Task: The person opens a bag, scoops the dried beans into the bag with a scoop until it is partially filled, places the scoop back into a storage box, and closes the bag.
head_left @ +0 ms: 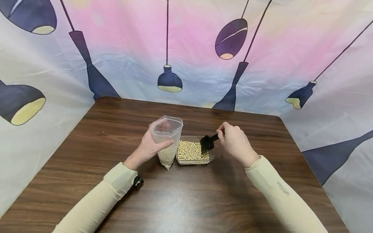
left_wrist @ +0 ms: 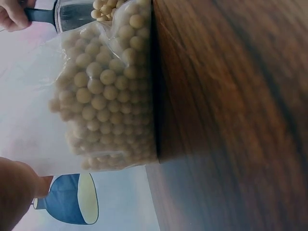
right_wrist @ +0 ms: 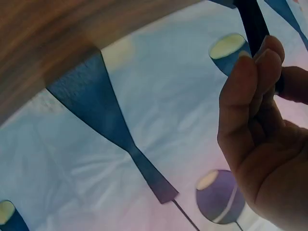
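Note:
My left hand (head_left: 151, 142) grips a clear plastic bag (head_left: 175, 129) near its open top, thumb on the near side and fingers behind. Pale round beans (left_wrist: 106, 91) fill the bag's lower part, which stands close over the table. Just right of it sits a clear rectangular container (head_left: 194, 162) holding a layer of the same beans (head_left: 189, 150). Its handle pinched in my right hand (head_left: 234, 140), a black scoop (head_left: 207, 144) tilts down with its lip at the beans on the container's right side. The right wrist view shows curled fingers (right_wrist: 238, 91) around the scoop's handle (right_wrist: 252, 24).
A dark wood-grain table (head_left: 180, 200) lies under everything. Behind it hangs a cloth backdrop (head_left: 131, 58) printed with lamps, meeting the table's far edge. A small black object (head_left: 138, 182) shows beside the left cuff.

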`<state>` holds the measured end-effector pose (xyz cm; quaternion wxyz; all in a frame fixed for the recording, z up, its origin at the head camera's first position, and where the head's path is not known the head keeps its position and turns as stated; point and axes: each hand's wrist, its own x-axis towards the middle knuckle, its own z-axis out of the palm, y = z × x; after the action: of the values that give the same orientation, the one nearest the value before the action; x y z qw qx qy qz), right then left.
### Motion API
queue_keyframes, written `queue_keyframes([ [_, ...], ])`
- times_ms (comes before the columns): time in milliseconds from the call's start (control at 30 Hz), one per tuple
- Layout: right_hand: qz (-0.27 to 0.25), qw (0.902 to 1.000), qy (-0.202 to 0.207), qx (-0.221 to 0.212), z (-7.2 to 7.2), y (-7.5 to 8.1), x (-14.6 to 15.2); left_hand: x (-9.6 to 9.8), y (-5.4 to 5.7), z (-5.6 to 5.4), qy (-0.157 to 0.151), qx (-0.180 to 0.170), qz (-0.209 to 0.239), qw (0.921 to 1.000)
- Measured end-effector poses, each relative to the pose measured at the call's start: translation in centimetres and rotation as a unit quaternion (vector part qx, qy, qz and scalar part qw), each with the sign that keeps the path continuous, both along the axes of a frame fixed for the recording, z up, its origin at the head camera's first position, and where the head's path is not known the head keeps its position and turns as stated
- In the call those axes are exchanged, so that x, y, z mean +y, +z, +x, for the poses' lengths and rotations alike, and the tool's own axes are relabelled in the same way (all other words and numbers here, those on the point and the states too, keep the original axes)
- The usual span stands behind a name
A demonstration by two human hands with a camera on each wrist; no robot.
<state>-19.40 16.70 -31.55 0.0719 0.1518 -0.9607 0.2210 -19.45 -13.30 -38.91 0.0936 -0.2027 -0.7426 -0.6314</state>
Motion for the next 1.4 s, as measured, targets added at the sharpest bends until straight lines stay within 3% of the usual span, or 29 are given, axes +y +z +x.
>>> queue_keyframes([
  [267, -0.076, 0.9943, -0.006, -0.074, -1.7, -1.8, 1.1, 0.0, 0.0, -0.1, 0.001, -0.003, -0.002, 1.0000],
  [567, -0.158, 0.9664, -0.022, -0.201, -2.3, -4.8, 1.5, 0.0, -0.1, 0.0, 0.001, -0.004, -0.002, 1.0000],
  [767, -0.189, 0.9556, -0.024, -0.225, -2.2, -6.3, 0.8, 0.1, -0.3, -0.2, -0.002, 0.001, 0.007, 1.0000],
  [967, -0.238, 0.9399, 0.002, -0.245, -2.1, -7.5, 0.3, 0.1, -0.2, -0.1, -0.003, 0.001, 0.007, 1.0000],
  [1067, -0.274, 0.9270, 0.008, -0.256, -2.1, -8.0, 0.3, 0.1, -0.2, -0.1, -0.004, 0.004, 0.009, 0.9999],
  [1233, -0.344, 0.8974, -0.011, -0.276, -2.0, -8.5, 0.6, 0.0, -0.3, -0.1, -0.007, 0.011, 0.010, 0.9999],
  [1400, -0.377, 0.8806, -0.030, -0.286, -2.1, -8.9, 1.4, 0.0, -0.3, -0.1, -0.006, 0.018, 0.014, 0.9997],
])
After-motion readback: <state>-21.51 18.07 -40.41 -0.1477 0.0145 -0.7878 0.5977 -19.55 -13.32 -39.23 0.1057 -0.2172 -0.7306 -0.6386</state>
